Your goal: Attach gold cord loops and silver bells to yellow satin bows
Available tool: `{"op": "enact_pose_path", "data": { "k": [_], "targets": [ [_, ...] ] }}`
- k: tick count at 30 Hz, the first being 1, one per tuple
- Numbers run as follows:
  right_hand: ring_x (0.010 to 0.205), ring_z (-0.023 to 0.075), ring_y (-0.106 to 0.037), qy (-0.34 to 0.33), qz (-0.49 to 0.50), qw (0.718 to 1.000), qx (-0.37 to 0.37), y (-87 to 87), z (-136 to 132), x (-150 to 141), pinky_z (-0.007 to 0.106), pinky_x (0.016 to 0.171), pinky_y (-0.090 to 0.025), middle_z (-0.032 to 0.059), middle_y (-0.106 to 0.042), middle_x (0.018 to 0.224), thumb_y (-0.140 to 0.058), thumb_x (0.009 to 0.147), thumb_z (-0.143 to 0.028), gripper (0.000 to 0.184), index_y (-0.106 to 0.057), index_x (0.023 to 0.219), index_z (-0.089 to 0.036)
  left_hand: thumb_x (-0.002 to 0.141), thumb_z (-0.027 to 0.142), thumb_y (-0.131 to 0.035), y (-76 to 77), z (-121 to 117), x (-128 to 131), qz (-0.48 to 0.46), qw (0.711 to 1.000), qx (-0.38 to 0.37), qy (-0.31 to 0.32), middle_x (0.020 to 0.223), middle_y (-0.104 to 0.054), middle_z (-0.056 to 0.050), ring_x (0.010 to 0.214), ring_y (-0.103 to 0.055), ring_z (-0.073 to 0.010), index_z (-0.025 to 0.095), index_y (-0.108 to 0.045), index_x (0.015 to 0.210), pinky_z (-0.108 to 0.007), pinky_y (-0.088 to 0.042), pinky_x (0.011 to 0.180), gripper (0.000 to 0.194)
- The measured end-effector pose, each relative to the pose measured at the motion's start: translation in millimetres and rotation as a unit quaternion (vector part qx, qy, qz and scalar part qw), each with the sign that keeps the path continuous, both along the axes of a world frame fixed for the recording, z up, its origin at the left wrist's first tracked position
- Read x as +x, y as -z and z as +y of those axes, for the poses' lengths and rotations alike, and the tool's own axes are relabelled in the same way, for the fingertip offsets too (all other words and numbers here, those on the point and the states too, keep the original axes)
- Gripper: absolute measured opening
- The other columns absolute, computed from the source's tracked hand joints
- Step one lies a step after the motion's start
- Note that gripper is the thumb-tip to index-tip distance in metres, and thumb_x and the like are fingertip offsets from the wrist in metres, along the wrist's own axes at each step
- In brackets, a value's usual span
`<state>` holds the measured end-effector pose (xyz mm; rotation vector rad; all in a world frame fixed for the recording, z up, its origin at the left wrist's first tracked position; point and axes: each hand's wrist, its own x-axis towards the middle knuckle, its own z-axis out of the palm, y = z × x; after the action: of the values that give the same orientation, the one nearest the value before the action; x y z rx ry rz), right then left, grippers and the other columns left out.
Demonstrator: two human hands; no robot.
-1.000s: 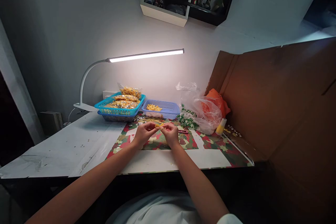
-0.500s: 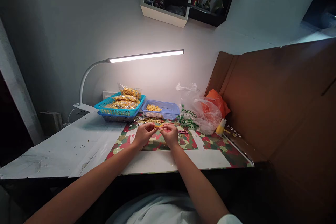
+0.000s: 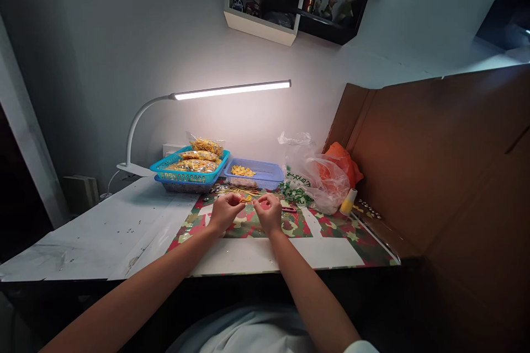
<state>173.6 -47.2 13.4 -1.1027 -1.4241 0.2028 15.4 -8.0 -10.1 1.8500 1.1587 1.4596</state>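
My left hand (image 3: 224, 213) and my right hand (image 3: 269, 212) rest over the camouflage-patterned mat (image 3: 331, 226) on the table, a small gap between them. Both are curled with fingers pinched. A small yellow piece (image 3: 247, 198) lies on the mat just beyond the gap; whether either hand touches it is unclear. What the fingers pinch is too small to name. Thin yellow sticks (image 3: 236, 191) lie just behind the hands.
Behind the hands stand a turquoise basket (image 3: 188, 175) of bagged yellow pieces and a blue basket (image 3: 259, 175) of loose ones. Plastic bags (image 3: 321, 176) and a yellow bottle (image 3: 348, 201) lie right. A cardboard wall (image 3: 439, 160) closes the right side. A desk lamp (image 3: 232, 89) hangs above.
My hands were joined on a small yellow piece; now they have drawn apart and dropped slightly, and the yellow piece shows on the mat between them.
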Motion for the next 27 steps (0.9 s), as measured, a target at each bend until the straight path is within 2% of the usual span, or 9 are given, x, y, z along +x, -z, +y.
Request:
{"op": "enact_pose_path", "data": {
  "k": [4,7,10,14,16,19,22,25,27],
  "targets": [
    [0.073,0.0202,-0.054,-0.025,-0.04,0.999,0.011,1.2,-2.7,-2.6,0.032,0.074,-0.04,0.0009,-0.057,0.065,-0.066,0.077,-0.028,0.028,-0.058,0.052,-0.023,0.094,0.033,-0.063,-0.8,-0.7,-2.0,0.027,0.999,0.01,-0.036,0.082,-0.067,0.0,0.066,-0.063,-0.0127,0.013,-0.065,0.091,-0.028,-0.055,0.061,0.02],
    [0.074,0.0193,-0.056,-0.068,-0.083,0.994,0.019,2.5,-5.2,-7.3,0.031,0.074,-0.04,-0.0006,-0.059,0.064,-0.07,0.073,-0.027,0.018,-0.066,0.056,-0.024,0.094,0.033,-0.063,-2.5,-1.9,-3.2,0.052,0.997,0.017,-0.056,0.082,-0.067,0.0,0.066,-0.064,-0.013,0.013,-0.065,0.091,-0.029,-0.056,0.062,0.02],
    [0.065,0.0166,-0.054,-0.072,-0.095,0.993,0.018,3.5,-5.3,-9.1,0.03,0.071,-0.04,-0.0027,-0.057,0.061,-0.068,0.075,-0.027,0.007,-0.074,0.072,-0.025,0.094,0.033,-0.063,-4.4,-2.7,-4.1,0.072,0.994,0.021,-0.076,0.083,-0.067,-0.001,0.068,-0.064,-0.0135,0.013,-0.066,0.092,-0.03,-0.056,0.064,0.02],
    [0.059,0.015,-0.051,-0.024,-0.071,0.997,0.01,3.7,-3.1,-6.8,0.029,0.069,-0.041,-0.0044,-0.053,0.059,-0.062,0.08,-0.025,0.018,-0.075,0.092,-0.022,0.094,0.033,-0.063,-6.3,-3.8,-4.4,0.09,0.991,0.024,-0.095,0.087,-0.068,-0.002,0.071,-0.065,-0.0144,0.013,-0.066,0.094,-0.032,-0.057,0.067,0.019],
    [0.072,0.0183,-0.055,0.025,-0.051,0.998,0.009,4.3,-0.9,-4.2,0.032,0.077,-0.042,-0.0009,-0.058,0.069,-0.062,0.078,-0.024,0.016,-0.074,0.089,-0.022,0.094,0.032,-0.063,-7.0,-4.6,-4.5,0.097,0.99,0.025,-0.1,0.087,-0.068,-0.002,0.071,-0.065,-0.0145,0.013,-0.066,0.095,-0.031,-0.057,0.066,0.019],
    [0.098,0.0257,-0.054,0.123,0.001,0.992,-0.004,7.4,5.8,3.1,0.04,0.089,-0.041,0.0083,-0.061,0.099,-0.062,0.079,-0.023,0.011,-0.071,0.084,-0.019,0.094,0.033,-0.063,-8.0,-5.9,-4.8,0.105,0.989,0.029,-0.103,0.085,-0.068,-0.001,0.069,-0.065,-0.0139,0.013,-0.066,0.094,-0.03,-0.057,0.065,0.02],
    [0.1,0.0244,-0.055,0.187,0.043,0.981,-0.038,11.1,14.8,13.1,0.042,0.088,-0.044,0.0096,-0.059,0.109,-0.062,0.087,-0.029,0.012,-0.065,0.088,-0.017,0.094,0.032,-0.062,-9.3,-7.7,-4.6,0.113,0.987,0.039,-0.107,0.084,-0.068,-0.001,0.069,-0.065,-0.0137,0.013,-0.066,0.093,-0.03,-0.056,0.064,0.019],
    [0.098,0.0205,-0.058,0.188,0.035,0.98,-0.052,11.9,19.2,18.1,0.04,0.088,-0.048,0.0064,-0.062,0.11,-0.06,0.093,-0.036,0.019,-0.062,0.097,-0.017,0.094,0.033,-0.063,-11.4,-9.7,-4.5,0.123,0.984,0.054,-0.114,0.083,-0.068,-0.001,0.069,-0.065,-0.0137,0.013,-0.066,0.091,-0.031,-0.056,0.065,0.02],
    [0.093,0.0186,-0.061,0.152,0.0,0.987,-0.053,10.8,16.7,15.2,0.038,0.084,-0.05,0.0052,-0.064,0.103,-0.059,0.094,-0.036,0.021,-0.062,0.096,-0.015,0.094,0.033,-0.063,-13.0,-10.7,-5.0,0.13,0.982,0.066,-0.12,0.082,-0.067,0.0,0.068,-0.064,-0.0136,0.013,-0.066,0.09,-0.031,-0.056,0.065,0.02]
  ]
}}
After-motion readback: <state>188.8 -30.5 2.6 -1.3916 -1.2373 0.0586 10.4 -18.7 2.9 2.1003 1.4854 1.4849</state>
